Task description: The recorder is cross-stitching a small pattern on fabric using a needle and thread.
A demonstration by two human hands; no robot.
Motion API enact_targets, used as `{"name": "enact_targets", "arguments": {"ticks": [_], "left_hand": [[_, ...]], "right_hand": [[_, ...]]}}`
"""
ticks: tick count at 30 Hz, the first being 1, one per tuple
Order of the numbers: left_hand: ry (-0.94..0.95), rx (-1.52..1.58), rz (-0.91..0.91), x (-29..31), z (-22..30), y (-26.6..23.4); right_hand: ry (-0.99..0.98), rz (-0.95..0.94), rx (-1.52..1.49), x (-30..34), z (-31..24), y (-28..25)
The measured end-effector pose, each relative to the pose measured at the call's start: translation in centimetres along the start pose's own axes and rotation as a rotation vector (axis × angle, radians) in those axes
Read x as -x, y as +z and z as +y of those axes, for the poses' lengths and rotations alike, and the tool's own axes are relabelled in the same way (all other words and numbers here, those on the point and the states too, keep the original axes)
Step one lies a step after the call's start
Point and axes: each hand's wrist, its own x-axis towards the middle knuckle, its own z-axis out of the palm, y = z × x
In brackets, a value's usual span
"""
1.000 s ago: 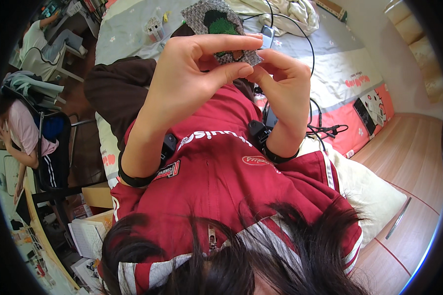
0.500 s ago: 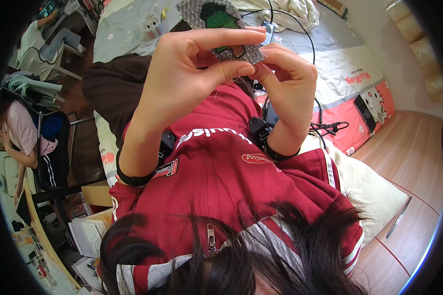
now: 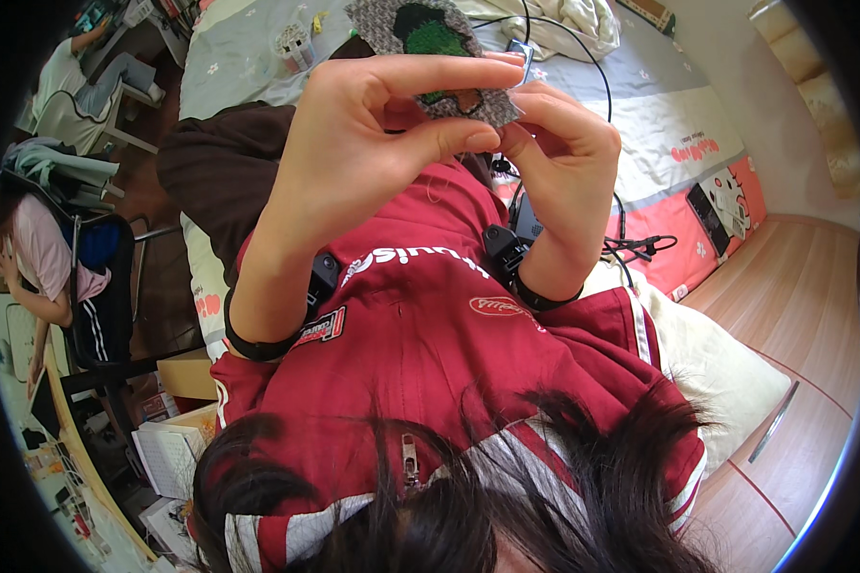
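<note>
Above my lap, my left hand (image 3: 368, 148) grips a grey textured piece of fabric (image 3: 377, 27) between thumb and fingers. A stitched-looking design in green, black and brown covers part of it, and my left fingers hide its middle. My right hand (image 3: 569, 143) is closed at the fabric's right corner, thumb and index finger pinched together. Whatever those fingertips hold is too small or too hidden to make out. Both wrists wear black straps with small black devices.
I sit on a bed with a patterned sheet (image 3: 678, 100). On it are a clear tub of small items (image 3: 294, 48), black cables (image 3: 640, 246), a phone (image 3: 707, 218) and a pillow (image 3: 726, 368). At left, a person in pink (image 3: 43, 239) sits at a desk; another sits farther back.
Both hands and the fabric have shifted very slightly to the right and down. The grips look the same.
</note>
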Motion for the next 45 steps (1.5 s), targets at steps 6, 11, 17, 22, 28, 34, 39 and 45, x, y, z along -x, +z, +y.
{"name": "enact_targets", "arguments": {"ticks": [6, 11, 17, 22, 28, 34, 39, 45], "left_hand": [[0.016, -0.003, 0.003, -0.1, 0.1, 0.0], [0.022, -0.004, 0.005, 0.0, 0.1, 0.0], [0.011, 0.0, -0.009, 0.0, 0.2, 0.0], [0.009, -0.028, -0.014, 0.0, 0.1, 0.1], [-0.014, -0.043, -0.023, -0.1, 0.2, -0.1], [-0.016, -0.037, -0.026, -0.3, 0.0, -0.3], [-0.084, -0.086, 0.019, -0.5, -0.2, -0.4], [-0.053, -0.317, 0.043, -0.6, -1.1, -0.1]], "right_hand": [[0.033, 0.019, -0.064, 0.1, 0.2, -0.1], [0.011, 0.009, -0.044, 0.1, 0.3, -0.2], [-0.045, 0.004, 0.025, 0.0, -0.1, -0.2], [-0.05, 0.003, 0.038, 0.0, 0.1, -0.3], [-0.02, 0.013, 0.016, 0.0, 0.0, -0.2], [-0.084, -0.016, 0.022, -0.3, 0.3, 0.0], [0.07, 0.102, -0.061, -0.4, 0.7, 1.1], [-0.185, 0.178, 0.403, -0.6, 0.1, -0.1]]}}
